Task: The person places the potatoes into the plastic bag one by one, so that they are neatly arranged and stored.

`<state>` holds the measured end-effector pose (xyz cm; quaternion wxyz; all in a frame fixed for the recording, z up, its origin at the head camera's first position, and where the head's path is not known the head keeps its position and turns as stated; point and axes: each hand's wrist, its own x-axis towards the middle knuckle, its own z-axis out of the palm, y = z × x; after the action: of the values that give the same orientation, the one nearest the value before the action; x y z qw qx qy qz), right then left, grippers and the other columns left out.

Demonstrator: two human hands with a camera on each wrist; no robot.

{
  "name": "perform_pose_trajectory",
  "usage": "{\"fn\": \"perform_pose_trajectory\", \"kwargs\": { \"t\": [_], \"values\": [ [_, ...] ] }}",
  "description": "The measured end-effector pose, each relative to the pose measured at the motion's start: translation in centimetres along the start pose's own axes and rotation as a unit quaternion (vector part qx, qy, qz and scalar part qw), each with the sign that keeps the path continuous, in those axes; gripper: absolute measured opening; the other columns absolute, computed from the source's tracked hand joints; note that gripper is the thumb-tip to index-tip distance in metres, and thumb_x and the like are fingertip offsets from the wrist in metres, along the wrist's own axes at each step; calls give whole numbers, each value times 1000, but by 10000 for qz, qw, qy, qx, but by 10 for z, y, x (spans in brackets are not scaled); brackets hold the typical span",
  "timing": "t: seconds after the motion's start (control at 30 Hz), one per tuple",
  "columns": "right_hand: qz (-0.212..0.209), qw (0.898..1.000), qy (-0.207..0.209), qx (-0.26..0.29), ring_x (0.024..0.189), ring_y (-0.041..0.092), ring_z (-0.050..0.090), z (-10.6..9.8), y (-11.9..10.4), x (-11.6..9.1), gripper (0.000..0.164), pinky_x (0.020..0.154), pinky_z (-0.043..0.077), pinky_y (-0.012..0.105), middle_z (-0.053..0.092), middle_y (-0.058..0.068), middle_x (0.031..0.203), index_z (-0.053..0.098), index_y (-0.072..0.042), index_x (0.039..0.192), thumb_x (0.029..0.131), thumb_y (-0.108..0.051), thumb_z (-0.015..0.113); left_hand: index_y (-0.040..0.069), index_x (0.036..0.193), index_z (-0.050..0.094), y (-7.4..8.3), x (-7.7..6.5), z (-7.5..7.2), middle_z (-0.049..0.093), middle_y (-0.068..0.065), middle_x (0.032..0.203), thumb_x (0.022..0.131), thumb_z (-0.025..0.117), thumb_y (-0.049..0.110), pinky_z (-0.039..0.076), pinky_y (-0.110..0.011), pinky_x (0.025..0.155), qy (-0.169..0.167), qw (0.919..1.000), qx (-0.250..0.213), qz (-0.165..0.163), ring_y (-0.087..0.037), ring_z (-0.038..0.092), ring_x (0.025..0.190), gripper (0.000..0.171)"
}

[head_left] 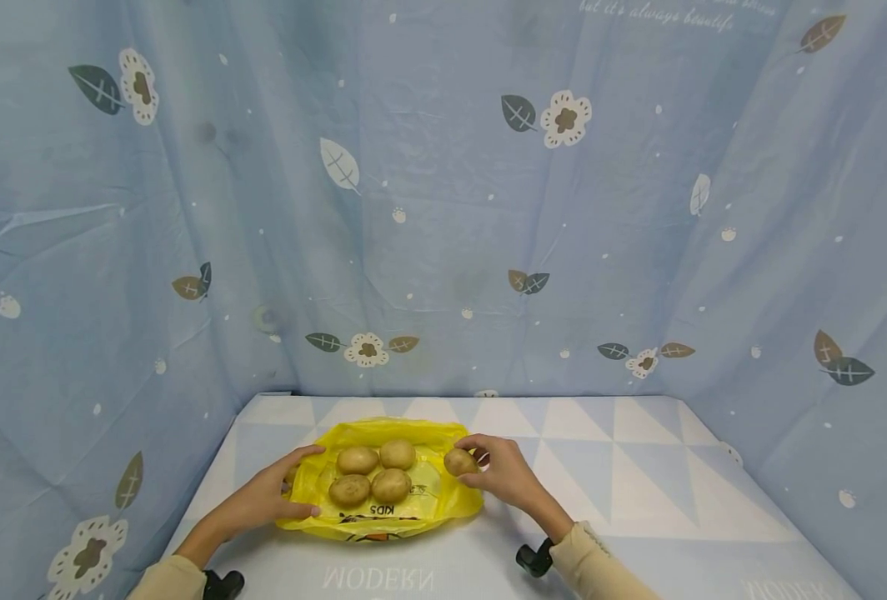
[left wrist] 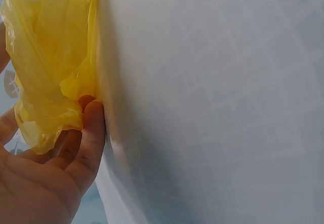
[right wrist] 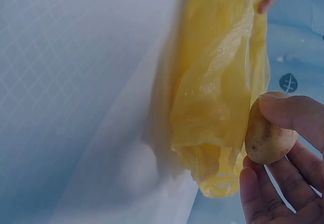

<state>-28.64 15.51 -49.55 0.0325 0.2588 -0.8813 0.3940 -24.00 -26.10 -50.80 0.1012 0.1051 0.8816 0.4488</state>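
A yellow plastic bag [head_left: 426, 512] is spread on the table in the head view, with dark print on it. Several potatoes [head_left: 391, 486] lie grouped within its outline, left of its middle. My left hand [head_left: 267, 492] grips the bag's left end, thumb nearer me and fingers on the far side. In the left wrist view, crumpled yellow plastic [left wrist: 50, 57] sits between those fingers. Over the bag's right end, my right hand [head_left: 505, 472] pinches one more potato [head_left: 460, 462] between thumb and fingers. The right wrist view shows this potato [right wrist: 270, 135] close beside the bag's side [right wrist: 212, 92].
The table [head_left: 623, 483] has a white and pale blue triangle pattern, with lettering along its near side. Behind and at both sides hangs a blue curtain [head_left: 443, 217] printed with leaves and flowers. Black wrist devices [head_left: 535, 560] are worn near both sleeves.
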Motion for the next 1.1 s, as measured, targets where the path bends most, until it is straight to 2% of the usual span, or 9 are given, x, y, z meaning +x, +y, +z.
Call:
{"fn": "perform_pose_trajectory", "kwargs": {
  "t": [0.13,0.33,0.73,0.93,1.1],
  "values": [
    [-3,9999,-43,-98,88,14,65,3,-4,3,41,79,59,35,73,-5,108,74,-16,119,80,-15,88,18,156,40,1,0,0,33,-22,162,78,92,33,36,-70,108,24,10000,47,60,-48,32,146,95],
    [-88,9996,-151,-215,88,11,64,8,-4,7,42,79,57,28,73,-6,110,73,-17,119,80,-15,89,18,156,40,2,0,0,33,-23,162,77,92,34,32,-73,109,21,10000,74,-15,-50,30,146,96],
    [-355,9976,-414,-422,87,11,62,21,-9,16,38,75,56,25,72,-4,105,75,-14,114,78,-10,89,18,156,40,4,-2,-2,33,-23,162,78,92,32,33,-73,108,4,10000,76,20,-50,31,146,95],
    [-368,9962,-511,-600,84,7,61,27,-8,19,37,74,55,25,73,-5,101,76,-13,112,78,-9,89,17,156,41,3,-1,-2,34,-23,162,78,92,32,31,-73,109,13,9999,120,59,-50,30,146,95],
    [-316,9959,-606,-599,83,6,60,32,-5,20,37,73,54,24,74,-4,104,76,-12,113,78,-9,89,18,157,40,-1,1,-2,34,-22,162,78,92,33,30,-74,109,-21,9999,104,69,-50,29,147,96]
  ]
}}
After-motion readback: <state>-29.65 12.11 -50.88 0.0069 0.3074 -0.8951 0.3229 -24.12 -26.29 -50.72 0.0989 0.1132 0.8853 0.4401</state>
